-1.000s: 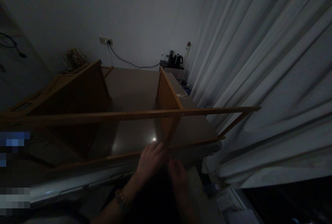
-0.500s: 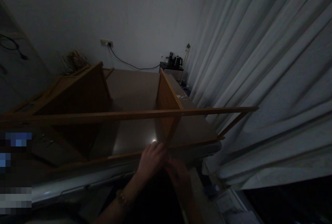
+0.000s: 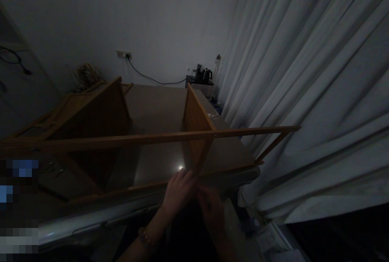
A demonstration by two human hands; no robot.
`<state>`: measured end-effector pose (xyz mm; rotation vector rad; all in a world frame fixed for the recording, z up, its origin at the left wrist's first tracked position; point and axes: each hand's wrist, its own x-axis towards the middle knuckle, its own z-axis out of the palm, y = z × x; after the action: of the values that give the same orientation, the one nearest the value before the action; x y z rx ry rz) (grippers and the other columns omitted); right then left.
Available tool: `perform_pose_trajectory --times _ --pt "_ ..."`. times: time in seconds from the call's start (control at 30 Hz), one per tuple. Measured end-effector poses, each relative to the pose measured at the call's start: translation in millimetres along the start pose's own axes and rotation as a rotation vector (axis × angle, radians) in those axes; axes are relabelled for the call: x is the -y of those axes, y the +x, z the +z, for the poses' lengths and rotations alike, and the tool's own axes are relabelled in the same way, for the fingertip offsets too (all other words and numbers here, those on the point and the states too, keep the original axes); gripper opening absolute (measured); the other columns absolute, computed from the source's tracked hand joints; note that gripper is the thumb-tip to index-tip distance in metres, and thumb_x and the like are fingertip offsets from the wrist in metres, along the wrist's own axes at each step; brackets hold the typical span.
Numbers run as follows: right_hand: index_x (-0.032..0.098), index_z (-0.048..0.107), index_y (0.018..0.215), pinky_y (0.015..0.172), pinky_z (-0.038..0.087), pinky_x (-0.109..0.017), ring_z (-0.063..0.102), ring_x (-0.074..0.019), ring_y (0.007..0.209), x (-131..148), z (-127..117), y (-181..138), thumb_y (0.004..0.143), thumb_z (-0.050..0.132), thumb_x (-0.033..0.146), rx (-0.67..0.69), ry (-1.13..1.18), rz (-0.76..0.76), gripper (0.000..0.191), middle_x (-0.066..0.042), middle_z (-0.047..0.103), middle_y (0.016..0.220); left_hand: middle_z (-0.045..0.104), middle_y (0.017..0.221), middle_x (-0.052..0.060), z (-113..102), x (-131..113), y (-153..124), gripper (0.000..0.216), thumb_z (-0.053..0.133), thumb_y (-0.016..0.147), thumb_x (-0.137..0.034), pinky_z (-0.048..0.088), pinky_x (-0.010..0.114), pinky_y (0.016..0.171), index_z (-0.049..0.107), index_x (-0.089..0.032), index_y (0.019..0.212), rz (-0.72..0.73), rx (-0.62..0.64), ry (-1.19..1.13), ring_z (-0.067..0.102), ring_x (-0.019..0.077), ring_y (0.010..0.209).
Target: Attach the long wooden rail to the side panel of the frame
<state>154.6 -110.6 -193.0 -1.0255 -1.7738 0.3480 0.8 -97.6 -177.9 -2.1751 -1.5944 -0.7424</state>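
Not much has shifted in the last second. The left hand (image 3: 179,191) is still at the foot of the divider (image 3: 194,112), where that board meets the lower rail (image 3: 121,191) of the wooden frame (image 3: 97,112). The right hand (image 3: 212,209) has crept a little closer, and now sits just beside the left, touching or nearly so. The view has tipped up a bit, but the frame itself has not moved. It lies on its side, stretching away from the hands, with the top rail (image 3: 136,138) crossing just above them.

It's too dark to read the grip. The left fingers curl onto the joint, but I can't tell whether they are clamped on it. The right fingers are bent and blurred, and I can't tell if they hold anything. By the look of it, both hands are kept busy at that one joint. A curtain (image 3: 304,92) hangs off to the right.
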Motion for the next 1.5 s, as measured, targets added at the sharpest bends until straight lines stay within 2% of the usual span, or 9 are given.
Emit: perform_pose_trajectory --times 0.13,0.3,0.53,0.73,0.87,1.0,1.13,1.3,1.5 --pt "0.022 0.066 0.09 0.062 0.055 -0.026 0.07 -0.0166 0.069 3 2 -2 0.098 0.046 0.043 -0.084 -0.021 0.091 0.031 -0.004 0.074 0.08 0.07 0.106 -0.001 1 0 -2 0.026 0.076 0.076 -0.025 0.044 0.034 0.078 0.066 -0.026 0.1 0.014 -0.015 0.014 0.058 0.0233 0.096" --pt "0.023 0.062 0.076 0.05 0.049 -0.022 0.064 -0.0139 0.052 8 1 -2 0.097 0.049 0.041 -0.096 -0.031 0.173 0.031 0.001 0.068 0.063 0.069 0.105 0.002 5 -1 -3 0.015 0.07 0.082 -0.026 0.044 0.034 0.079 0.066 -0.025 0.096 -0.006 -0.025 0.004 0.058 0.0232 0.097" --pt "0.023 0.058 0.078 0.057 0.051 -0.021 0.065 -0.0134 0.058 9 8 -6 0.1 0.04 0.043 -0.118 -0.076 0.182 0.035 0.001 0.067 0.066 0.069 0.101 0.002 2 -2 -1 0.013 0.07 0.083 -0.029 0.043 0.034 0.076 0.068 -0.025 0.095 -0.022 -0.025 -0.027 0.057 0.0238 0.096" --pt "0.022 0.06 0.087 0.062 0.048 -0.027 0.064 -0.0178 0.067 -1 4 -6 0.099 0.043 0.045 -0.131 -0.183 0.114 0.031 -0.004 0.068 0.077 0.07 0.101 0.001 1 -2 -1 0.012 0.07 0.083 -0.025 0.042 0.033 0.074 0.068 -0.026 0.094 -0.015 -0.047 -0.011 0.056 0.0227 0.091" --pt "0.023 0.061 0.078 0.07 0.042 -0.032 0.06 -0.0191 0.067 -4 -2 -3 0.098 0.045 0.041 -0.049 -0.246 0.032 0.031 -0.003 0.066 0.071 0.069 0.104 0.001 6 -1 -3 0.014 0.07 0.082 -0.026 0.042 0.035 0.075 0.068 -0.027 0.096 -0.019 -0.019 -0.008 0.056 0.0237 0.094" --pt "0.023 0.06 0.071 0.071 0.037 -0.033 0.057 -0.018 0.063 -3 -5 -1 0.098 0.045 0.034 -0.001 -0.266 0.019 0.033 -0.002 0.062 0.064 0.069 0.107 0.0 7 -1 -5 0.022 0.073 0.079 -0.024 0.043 0.035 0.077 0.068 -0.027 0.1 -0.015 -0.004 -0.005 0.056 0.0242 0.097" --pt "0.022 0.059 0.069 0.071 0.038 -0.031 0.058 -0.0175 0.065 0 0 -2 0.099 0.043 0.039 -0.01 -0.219 0.082 0.038 -0.002 0.062 0.065 0.069 0.103 -0.002 4 -2 -3 0.017 0.073 0.079 -0.025 0.042 0.033 0.077 0.068 -0.028 0.096 -0.029 -0.017 -0.01 0.055 0.0231 0.095" --pt "0.022 0.057 0.07 0.057 0.043 -0.025 0.058 -0.0145 0.056 5 9 -8 0.101 0.036 0.043 -0.054 -0.094 0.228 0.043 0.0 0.063 0.063 0.07 0.102 -0.003 1 -3 -2 0.024 0.079 0.073 -0.024 0.041 0.033 0.075 0.069 -0.027 0.095 -0.018 -0.065 0.011 0.055 0.0233 0.093" --pt "0.021 0.062 0.074 0.048 0.042 -0.025 0.057 -0.0145 0.048 9 19 -19 0.101 0.032 0.048 -0.118 0.014 0.322 0.048 0.0 0.063 0.058 0.07 0.103 -0.002 3 -5 0 0.021 0.079 0.073 -0.033 0.041 0.034 0.075 0.068 -0.027 0.09 -0.044 -0.023 -0.025 0.055 0.024 0.093"
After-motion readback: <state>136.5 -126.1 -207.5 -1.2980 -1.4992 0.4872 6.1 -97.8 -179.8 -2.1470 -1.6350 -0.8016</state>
